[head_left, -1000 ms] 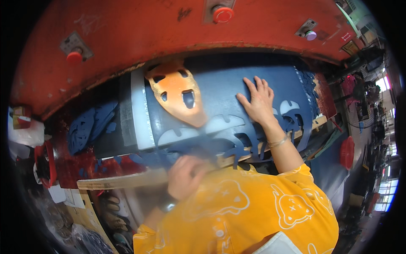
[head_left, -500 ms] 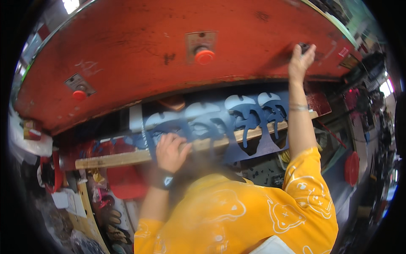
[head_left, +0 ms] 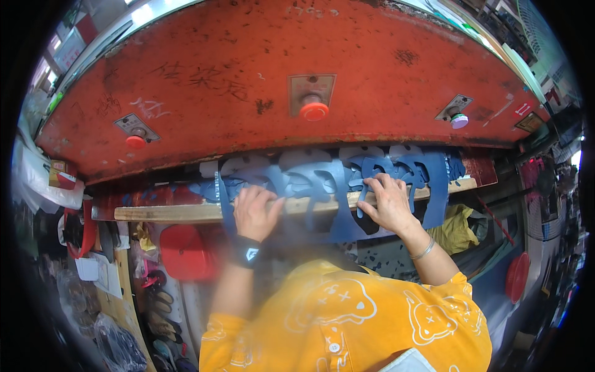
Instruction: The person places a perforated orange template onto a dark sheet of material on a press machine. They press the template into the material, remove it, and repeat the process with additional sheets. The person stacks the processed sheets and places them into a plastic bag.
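Note:
A blue sheet (head_left: 341, 217) with several curved cut-outs lies across a wooden bar (head_left: 167, 214), its near part hanging over the bar towards me. Its far part runs under the red machine front (head_left: 211, 118). My left hand (head_left: 255, 214), with a dark wristband, rests on the sheet's left part, fingers slightly bent and thumb apart. Farther right, my right hand (head_left: 390, 203) touches the sheet beside a narrow hanging strip, fingers spread; whether it pinches the strip is hard to see. Pale rounded pieces (head_left: 310, 157) show partly behind the sheet.
On the machine front sit a left red button (head_left: 136, 141), a middle red button (head_left: 313, 110) and a right pale button (head_left: 458, 120). Below the bar are a red stool seat (head_left: 186, 253) and a yellow bag (head_left: 455, 228). Blue scraps (head_left: 211, 187) lie left of the sheet.
My right hand has come down from the right button onto the sheet. The left hand stays on the sheet's left part. The gap between machine front and wooden bar looks narrower.

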A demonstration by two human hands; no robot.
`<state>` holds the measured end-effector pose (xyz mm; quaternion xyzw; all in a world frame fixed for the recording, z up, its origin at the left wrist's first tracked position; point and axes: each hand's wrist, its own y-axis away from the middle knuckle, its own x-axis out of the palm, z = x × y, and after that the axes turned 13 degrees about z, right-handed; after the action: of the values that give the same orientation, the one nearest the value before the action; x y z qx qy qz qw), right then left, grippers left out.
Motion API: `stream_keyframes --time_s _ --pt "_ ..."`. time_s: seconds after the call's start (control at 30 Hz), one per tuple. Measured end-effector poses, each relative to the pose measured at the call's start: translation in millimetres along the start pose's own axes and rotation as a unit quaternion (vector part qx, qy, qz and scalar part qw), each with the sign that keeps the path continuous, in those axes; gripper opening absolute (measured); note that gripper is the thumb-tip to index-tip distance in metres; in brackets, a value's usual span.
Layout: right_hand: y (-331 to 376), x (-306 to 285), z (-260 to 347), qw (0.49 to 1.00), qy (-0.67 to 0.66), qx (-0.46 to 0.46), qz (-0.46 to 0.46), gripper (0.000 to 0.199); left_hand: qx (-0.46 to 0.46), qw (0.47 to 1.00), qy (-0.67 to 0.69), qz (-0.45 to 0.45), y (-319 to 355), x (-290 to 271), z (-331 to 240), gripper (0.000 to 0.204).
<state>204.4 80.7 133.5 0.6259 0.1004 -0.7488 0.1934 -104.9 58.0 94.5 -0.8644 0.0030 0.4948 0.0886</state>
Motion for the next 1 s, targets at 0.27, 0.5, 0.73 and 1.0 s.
stream_keyframes --time_s 0.27,0.5,0.73,1.0 --pt "13.8 25.1 1.7 1.0 0.009 -0.006 -0.027 0.056 0.039 0.998 0.016 -0.042 16.5 20.6 9.3 0.019" --pt "25.2 35.3 22.7 0.989 -0.018 0.007 0.15 0.061 0.022 0.999 0.02 -0.012 57.6 47.6 34.6 0.021" --pt "-8.3 37.2 84.0 0.973 -0.194 -0.112 0.059 0.067 0.023 0.978 0.057 0.198 127.3 24.0 42.3 0.021" --pt "-40.1 136.5 232.5 0.989 -0.1 -0.104 -0.027 0.087 -0.005 0.898 0.432 -0.08 127.9 18.7 59.0 0.06"
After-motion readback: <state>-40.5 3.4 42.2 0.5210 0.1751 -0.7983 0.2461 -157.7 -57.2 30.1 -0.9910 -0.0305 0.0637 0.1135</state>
